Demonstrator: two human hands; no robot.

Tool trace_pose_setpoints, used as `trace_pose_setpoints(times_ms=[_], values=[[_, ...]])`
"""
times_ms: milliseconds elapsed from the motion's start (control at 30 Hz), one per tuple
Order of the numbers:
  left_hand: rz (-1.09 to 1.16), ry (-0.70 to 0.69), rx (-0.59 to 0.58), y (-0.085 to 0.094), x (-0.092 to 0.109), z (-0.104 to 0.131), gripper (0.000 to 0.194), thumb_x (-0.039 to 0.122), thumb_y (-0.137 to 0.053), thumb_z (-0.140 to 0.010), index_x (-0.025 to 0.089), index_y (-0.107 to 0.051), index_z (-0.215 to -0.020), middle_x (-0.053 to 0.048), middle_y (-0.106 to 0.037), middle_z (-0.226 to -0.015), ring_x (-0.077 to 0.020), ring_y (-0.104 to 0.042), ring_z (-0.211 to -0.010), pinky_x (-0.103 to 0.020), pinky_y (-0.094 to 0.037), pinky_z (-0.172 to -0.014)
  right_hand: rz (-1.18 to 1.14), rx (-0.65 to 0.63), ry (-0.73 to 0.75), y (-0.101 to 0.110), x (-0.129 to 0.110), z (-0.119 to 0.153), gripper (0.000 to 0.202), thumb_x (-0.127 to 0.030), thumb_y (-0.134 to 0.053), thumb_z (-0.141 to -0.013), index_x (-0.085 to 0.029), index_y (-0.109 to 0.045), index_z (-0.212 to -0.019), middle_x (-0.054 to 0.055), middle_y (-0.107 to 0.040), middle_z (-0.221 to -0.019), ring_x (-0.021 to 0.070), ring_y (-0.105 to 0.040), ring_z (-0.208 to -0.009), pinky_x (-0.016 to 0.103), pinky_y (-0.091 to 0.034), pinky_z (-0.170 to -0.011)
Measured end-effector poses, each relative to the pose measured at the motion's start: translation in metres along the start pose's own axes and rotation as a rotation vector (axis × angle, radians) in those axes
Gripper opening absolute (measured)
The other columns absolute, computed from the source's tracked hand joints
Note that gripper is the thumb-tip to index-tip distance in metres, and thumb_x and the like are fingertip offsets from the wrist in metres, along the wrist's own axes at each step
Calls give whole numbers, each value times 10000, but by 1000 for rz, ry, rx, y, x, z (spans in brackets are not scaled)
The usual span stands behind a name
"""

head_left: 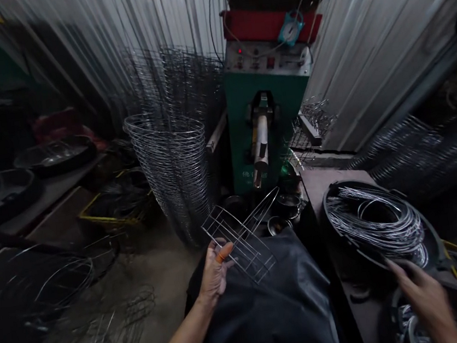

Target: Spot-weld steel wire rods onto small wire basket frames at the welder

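Observation:
My left hand (217, 272) grips a wire grid basket (240, 241) by its left edge, holding it tilted above my lap. An orange cover sits on the thumb. From the far side of the basket a long narrow wire loop sticks out toward the machine. My right hand (426, 297) is low on the right, smeared by motion, at the near rim of a round black tray (436, 236). Bent wire pieces (376, 220) lie heaped in rings inside that tray. Whether the right fingers hold anything does not show.
Ahead stands a green machine (240, 131) with a protruding electrode arm (262, 145). Tall stacks of wire rings (172, 167) rise to its left. A dark apron (277, 309) covers my lap. Another container of metal parts (411, 324) is at lower right; loose wire (103, 340) litters the left floor.

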State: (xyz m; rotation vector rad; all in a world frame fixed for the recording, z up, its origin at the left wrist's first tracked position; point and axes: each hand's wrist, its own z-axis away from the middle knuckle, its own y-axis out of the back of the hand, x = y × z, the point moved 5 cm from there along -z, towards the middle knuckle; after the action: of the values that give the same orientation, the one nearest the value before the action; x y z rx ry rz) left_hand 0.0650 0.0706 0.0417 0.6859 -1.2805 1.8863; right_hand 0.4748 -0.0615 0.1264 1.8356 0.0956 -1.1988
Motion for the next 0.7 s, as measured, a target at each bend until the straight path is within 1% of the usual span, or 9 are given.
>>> trace_pose_setpoints(times_ms=[33,100,167,233,300,367,433,567,700], values=[[0,2,-6,-2,-1,1,373,282,-720,-596,233,-499,-893,6,-519,-912,-161,-532,-881,-304,-468,-701,-40,-87,13,-25,-18,-7,344,-603,-611,-629,-270,-653,-704,73,-652,-752,249,-576,-752,364,-429,-684],[1,2,-15,-4,-2,5,385,288,-725,-592,232,-498,-898,2,-519,-901,-164,-537,-866,-304,-472,-693,-188,-319,130,-85,-64,-14,378,-569,-593,-660,-209,-660,-756,57,-644,-745,228,-565,-742,334,-421,-690],[4,-1,-11,-4,-2,9,389,301,-726,-593,231,-499,-901,-1,-511,-889,-168,-536,-865,-310,-476,-690,-337,-499,164,-142,-106,-14,388,-557,-601,-664,-175,-640,-724,29,-604,-658,185,-533,-647,289,-405,-603],[10,-12,3,-2,-2,11,385,320,-718,-606,234,-502,-914,-1,-503,-892,-171,-530,-879,-316,-478,-695,-472,-582,132,-186,-133,-13,401,-561,-620,-647,-162,-609,-680,1,-548,-584,140,-478,-556,255,-366,-528],[15,-27,20,2,-1,11,376,335,-709,-619,242,-509,-923,2,-499,-920,-169,-522,-900,-316,-477,-705,-577,-625,91,-216,-146,-12,419,-572,-641,-619,-158,-582,-639,-19,-500,-536,109,-420,-499,234,-324,-479],[14,-37,29,6,-1,9,362,342,-702,-629,249,-514,-924,4,-496,-942,-167,-513,-919,-313,-474,-711,-661,-659,62,-235,-148,-11,420,-571,-651,-614,-159,-571,-627,-27,-483,-522,97,-390,-476,225,-301,-457],[10,-33,36,9,-1,7,354,347,-700,-632,253,-516,-920,7,-498,-929,-168,-511,-922,-308,-471,-710,-730,-679,52,-245,-146,-12,400,-557,-649,-635,-164,-577,-645,-28,-492,-533,96,-396,-480,221,-303,-459],[-6,-21,56,15,-4,2,365,368,-706,-616,257,-525,-912,15,-509,-900,-169,-517,-917,-304,-468,-713,-794,-652,50,-256,-140,-15,370,-536,-644,-664,-170,-588,-677,-25,-514,-574,103,-428,-520,217,-328,-491],[-25,-31,74,17,-8,0,373,366,-698,-624,269,-521,-938,11,-516,-938,-166,-526,-908,-294,-465,-711,-801,-618,20,-266,-135,-16,374,-542,-642,-663,-173,-581,-676,-31,-495,-570,97,-404,-500,218,-314,-476]])
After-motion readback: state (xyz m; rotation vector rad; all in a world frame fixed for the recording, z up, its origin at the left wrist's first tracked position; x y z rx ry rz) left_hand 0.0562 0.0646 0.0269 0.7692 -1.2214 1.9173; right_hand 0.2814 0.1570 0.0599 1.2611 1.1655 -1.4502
